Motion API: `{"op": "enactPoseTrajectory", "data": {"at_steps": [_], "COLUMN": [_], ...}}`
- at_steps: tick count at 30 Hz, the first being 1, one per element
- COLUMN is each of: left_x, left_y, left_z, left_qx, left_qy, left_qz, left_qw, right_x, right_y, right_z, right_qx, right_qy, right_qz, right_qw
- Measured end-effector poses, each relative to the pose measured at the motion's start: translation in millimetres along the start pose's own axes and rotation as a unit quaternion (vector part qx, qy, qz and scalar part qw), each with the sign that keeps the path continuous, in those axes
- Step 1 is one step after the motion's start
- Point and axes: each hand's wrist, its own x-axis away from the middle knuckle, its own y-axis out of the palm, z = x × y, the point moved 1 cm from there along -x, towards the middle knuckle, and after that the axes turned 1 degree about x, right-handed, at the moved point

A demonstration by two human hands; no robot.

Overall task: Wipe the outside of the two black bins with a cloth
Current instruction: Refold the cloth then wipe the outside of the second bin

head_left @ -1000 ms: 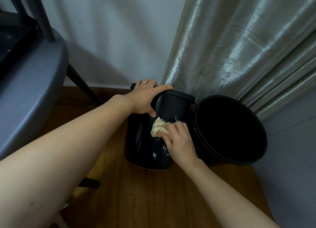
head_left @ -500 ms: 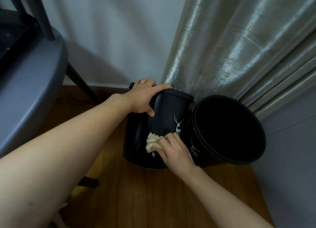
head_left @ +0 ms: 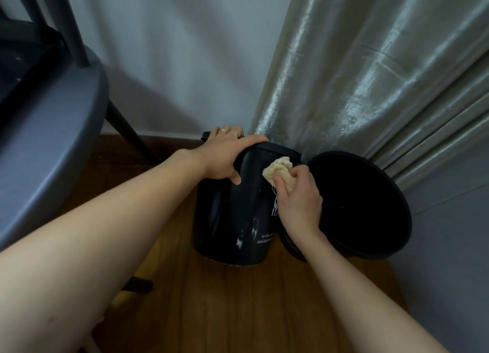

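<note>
1. Two bare forearms reach forward over the wooden floor, one from the lower left and one from the lower right.
2. The right hand grips a crumpled beige cloth, fingers curled round it, and presses it against the upper side of the left bin, just under the rim.
3. The left hand grasps that bin's rim, thumb down the outer wall and fingers bent over the top; a ring shows on one finger.
4. The left bin stands on the floor, black, with white print low on its wall.
5. The right bin sits touching or just beside it, tilted so its dark open mouth faces the camera.
6. A grey chair stands to the left.
7. Behind the bins hang a shiny curtain and a pale wall.
</note>
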Motion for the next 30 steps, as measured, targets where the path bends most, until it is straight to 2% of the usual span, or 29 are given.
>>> {"op": "enactPoseTrajectory", "data": {"at_steps": [10,13,16,21,27,30], "left_x": [2.5,2.2,1.3,1.6,2.3,2.7], "left_y": [-1.6,-1.4,-0.3,0.3,-0.8,-0.7], "left_z": [0.8,1.6,2.2,2.5,1.9,1.8], "left_qx": [0.001,-0.004,-0.007,-0.009,-0.009,-0.011], "left_qy": [-0.004,-0.002,0.004,0.007,0.000,-0.003], "left_qz": [-0.001,0.000,-0.001,0.001,0.002,0.003], "left_qw": [1.000,1.000,1.000,1.000,1.000,1.000], "right_x": [-2.0,-2.3,0.5,9.5,24.3,17.7], "right_y": [0.8,-8.6,-13.1,5.1,19.9,16.5], "right_z": [-12.1,-9.3,-7.1,-8.2,-7.2,-2.3], "right_qx": [-0.068,-0.123,-0.095,0.032,-0.104,-0.111], "right_qy": [0.069,0.077,0.059,-0.032,-0.102,-0.146], "right_qz": [-0.063,-0.013,0.073,0.052,-0.001,-0.030], "right_qw": [0.993,0.989,0.991,0.998,0.989,0.983]}}
